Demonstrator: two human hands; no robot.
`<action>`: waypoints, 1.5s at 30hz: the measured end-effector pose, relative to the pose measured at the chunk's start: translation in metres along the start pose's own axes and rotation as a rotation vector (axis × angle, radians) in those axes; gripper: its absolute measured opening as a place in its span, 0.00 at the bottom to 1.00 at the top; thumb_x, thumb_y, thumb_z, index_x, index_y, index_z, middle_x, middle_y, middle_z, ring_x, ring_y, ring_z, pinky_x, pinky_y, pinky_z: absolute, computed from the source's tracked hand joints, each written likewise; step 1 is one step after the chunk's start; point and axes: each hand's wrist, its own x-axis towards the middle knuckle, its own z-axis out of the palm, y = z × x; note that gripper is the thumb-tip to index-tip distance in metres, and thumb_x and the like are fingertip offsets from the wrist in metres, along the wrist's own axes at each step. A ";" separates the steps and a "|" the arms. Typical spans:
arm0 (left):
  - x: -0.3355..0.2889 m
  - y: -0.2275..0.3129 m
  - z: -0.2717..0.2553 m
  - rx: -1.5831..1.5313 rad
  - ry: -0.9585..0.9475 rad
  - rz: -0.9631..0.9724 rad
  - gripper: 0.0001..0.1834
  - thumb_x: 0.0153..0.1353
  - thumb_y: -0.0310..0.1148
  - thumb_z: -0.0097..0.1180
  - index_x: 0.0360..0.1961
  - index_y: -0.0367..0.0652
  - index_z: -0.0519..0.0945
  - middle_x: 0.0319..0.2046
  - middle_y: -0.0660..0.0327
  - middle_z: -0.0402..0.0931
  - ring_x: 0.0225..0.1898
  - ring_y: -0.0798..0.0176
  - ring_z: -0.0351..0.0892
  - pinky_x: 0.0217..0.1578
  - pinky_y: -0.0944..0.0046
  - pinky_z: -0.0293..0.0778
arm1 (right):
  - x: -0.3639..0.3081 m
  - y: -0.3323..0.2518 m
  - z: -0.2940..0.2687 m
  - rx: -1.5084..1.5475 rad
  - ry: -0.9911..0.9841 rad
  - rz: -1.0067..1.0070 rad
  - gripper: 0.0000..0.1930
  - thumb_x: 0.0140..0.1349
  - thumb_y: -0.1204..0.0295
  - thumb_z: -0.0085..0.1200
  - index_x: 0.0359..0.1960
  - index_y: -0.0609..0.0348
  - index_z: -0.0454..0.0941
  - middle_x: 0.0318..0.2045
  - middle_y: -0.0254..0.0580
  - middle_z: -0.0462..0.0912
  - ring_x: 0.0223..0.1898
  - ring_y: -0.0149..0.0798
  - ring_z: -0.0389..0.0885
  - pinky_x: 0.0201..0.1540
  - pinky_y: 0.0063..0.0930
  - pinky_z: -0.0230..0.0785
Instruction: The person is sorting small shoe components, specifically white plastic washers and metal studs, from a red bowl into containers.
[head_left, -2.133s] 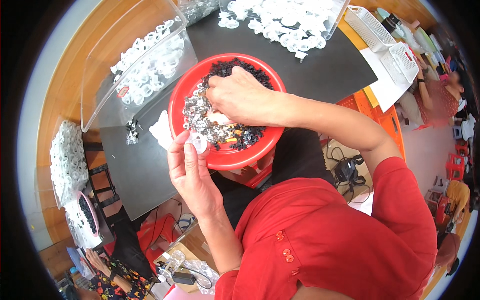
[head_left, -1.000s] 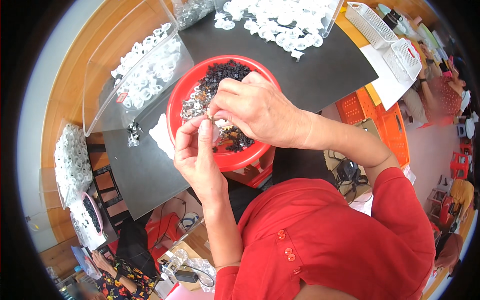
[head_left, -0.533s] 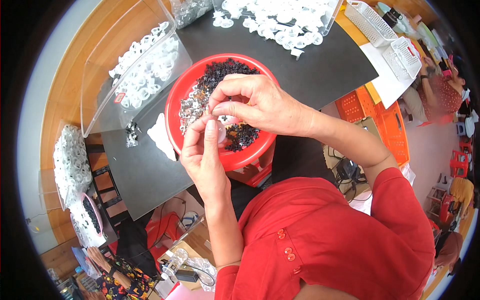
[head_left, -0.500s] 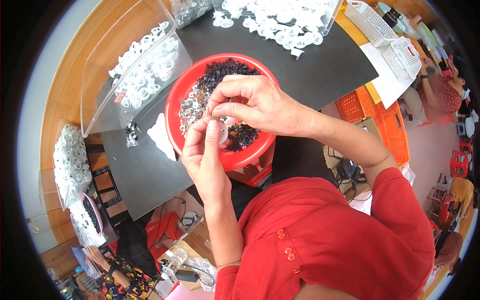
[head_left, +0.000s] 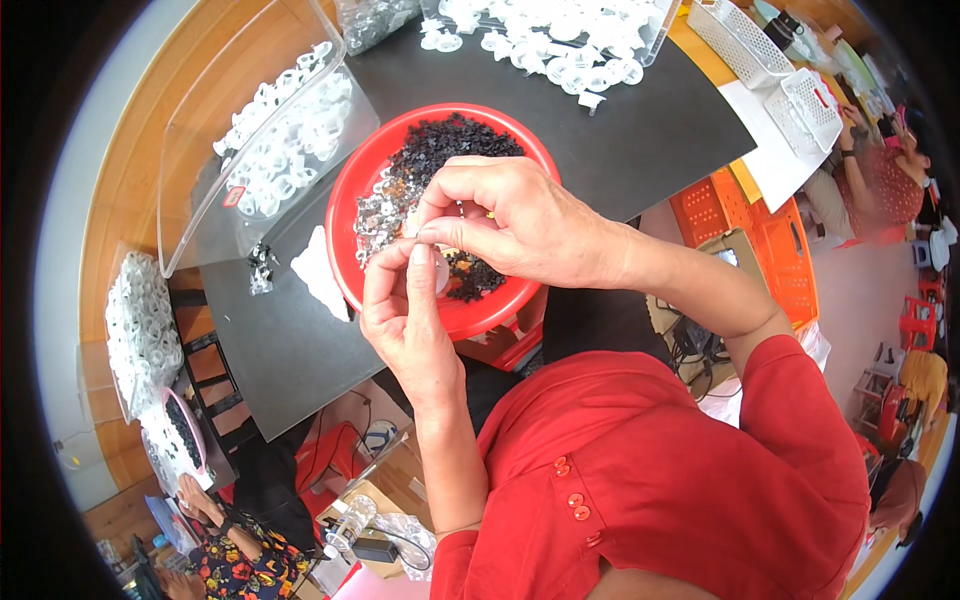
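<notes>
Over a red basin (head_left: 343, 215) my two hands meet, fingertips touching. My left hand (head_left: 408, 315) pinches a small round white plastic part (head_left: 441, 272) between thumb and forefinger, most of it behind the thumb. My right hand (head_left: 525, 222) is closed in a pinch just above the left thumb; whatever lies between its fingertips is too small to make out. Inside the basin lie many small black pieces (head_left: 450, 140) at the back and right, and silvery metal pieces (head_left: 380, 215) at the left. A few orange-brown bits show between them.
A clear bin of white plastic rings (head_left: 290, 140) stands left of the basin. White round parts (head_left: 580, 65) lie at the table's far side. A white cloth (head_left: 318, 275) and a small bag of black pieces (head_left: 262, 268) lie at left. A co-worker's hand (head_left: 200, 500) shows lower left.
My hands stay together over the basin; the white part has shifted slightly left and is more covered by my left thumb. The co-worker at lower left has moved a little.
</notes>
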 end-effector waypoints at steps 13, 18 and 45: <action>0.000 0.004 0.002 -0.352 -0.093 -0.187 0.22 0.68 0.29 0.47 0.60 0.29 0.65 0.52 0.53 0.73 0.51 0.64 0.76 0.53 0.62 0.73 | -0.015 -0.006 0.000 -0.392 0.094 -0.206 0.04 0.59 0.74 0.54 0.32 0.58 0.73 0.30 0.38 0.74 0.32 0.42 0.75 0.36 0.33 0.64; -0.002 0.003 0.002 -0.388 -0.097 -0.207 0.19 0.67 0.28 0.49 0.57 0.31 0.70 0.51 0.53 0.74 0.49 0.63 0.76 0.51 0.62 0.74 | -0.020 -0.003 0.004 -0.577 0.086 -0.280 0.05 0.58 0.72 0.49 0.32 0.59 0.73 0.30 0.39 0.73 0.28 0.40 0.72 0.35 0.32 0.60; -0.009 0.006 0.010 -0.305 -0.122 -0.111 0.23 0.67 0.29 0.48 0.61 0.30 0.65 0.54 0.51 0.71 0.53 0.63 0.73 0.55 0.62 0.71 | -0.032 -0.002 0.024 0.387 0.318 0.234 0.06 0.60 0.74 0.57 0.34 0.65 0.77 0.25 0.34 0.79 0.23 0.19 0.73 0.24 0.17 0.66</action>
